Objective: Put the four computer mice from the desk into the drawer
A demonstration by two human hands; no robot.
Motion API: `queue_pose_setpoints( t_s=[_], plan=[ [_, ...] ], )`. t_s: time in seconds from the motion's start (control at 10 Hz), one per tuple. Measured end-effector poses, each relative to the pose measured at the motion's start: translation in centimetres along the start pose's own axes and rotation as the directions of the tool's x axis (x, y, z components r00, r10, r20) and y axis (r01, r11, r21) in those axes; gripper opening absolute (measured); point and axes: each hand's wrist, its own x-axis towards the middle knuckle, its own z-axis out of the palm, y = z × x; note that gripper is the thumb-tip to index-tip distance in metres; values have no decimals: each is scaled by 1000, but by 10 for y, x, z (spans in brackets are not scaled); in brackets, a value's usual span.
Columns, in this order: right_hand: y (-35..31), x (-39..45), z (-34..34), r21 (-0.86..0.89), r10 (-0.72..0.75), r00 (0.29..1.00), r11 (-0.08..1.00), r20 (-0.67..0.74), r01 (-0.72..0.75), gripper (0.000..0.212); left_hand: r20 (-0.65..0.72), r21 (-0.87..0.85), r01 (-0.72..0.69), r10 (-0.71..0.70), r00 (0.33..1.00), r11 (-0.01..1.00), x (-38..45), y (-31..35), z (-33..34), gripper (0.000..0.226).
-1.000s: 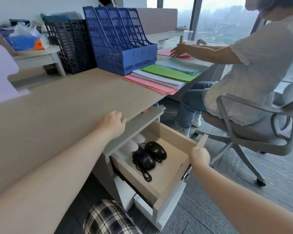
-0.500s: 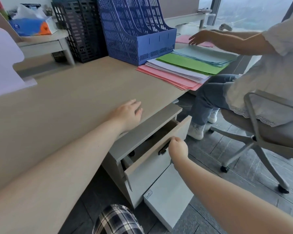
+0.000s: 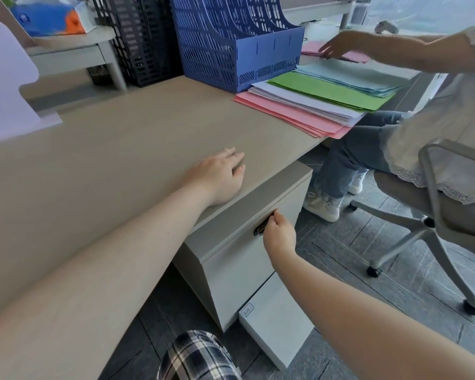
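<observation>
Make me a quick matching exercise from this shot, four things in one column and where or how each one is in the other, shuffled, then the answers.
Things:
1. left hand
2. right hand
3. drawer
4. blue file rack

Places or states:
A. pushed shut
B. standing at the back of the desk
C. flat on the desktop
D. at the drawer handle

Pairs: 1-C, 2-D, 3-A, 4-B

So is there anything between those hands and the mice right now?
Yes: the grey drawer front is pushed flush, so no mice show. The right hand sits at its dark handle; the left hand rests flat on the beige desk top.
</observation>
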Motion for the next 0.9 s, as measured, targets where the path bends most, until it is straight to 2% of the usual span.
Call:
queue_pose_setpoints(
  t_s=[0.2, 0.4, 0.5, 0.6, 0.8, 0.9],
  plan=[
    [-2, 2, 2, -96, -33, 999, 995, 26, 35, 16, -16, 10, 6, -5, 1000, 1000, -2, 3, -2, 48],
    [0, 3, -10, -184, -58, 994, 980, 94, 75, 23, -10, 20, 3, -3, 1000, 1000, -2, 4, -3, 49],
    [-1, 6, -20, -396, -52, 983, 911, 175, 119, 42, -1, 19, -5, 5, 1000, 1000, -2, 2, 0, 49],
    [-6, 11, -31, -573, -57, 977, 802, 204, 167, 46, 6, 15, -16, 16, 1000, 1000, -1, 1, 1, 49],
    [-25, 7, -80, -772, 17, 912, 538, 411, 338, 34, 5, 9, -9, 9, 1000, 1000, -4, 3, -2, 49],
    [-40, -12, -130, -780, -26, 919, 519, 394, 349, 32, -15, 8, -11, 12, 1000, 1000, -3, 3, -2, 49]
  ],
)
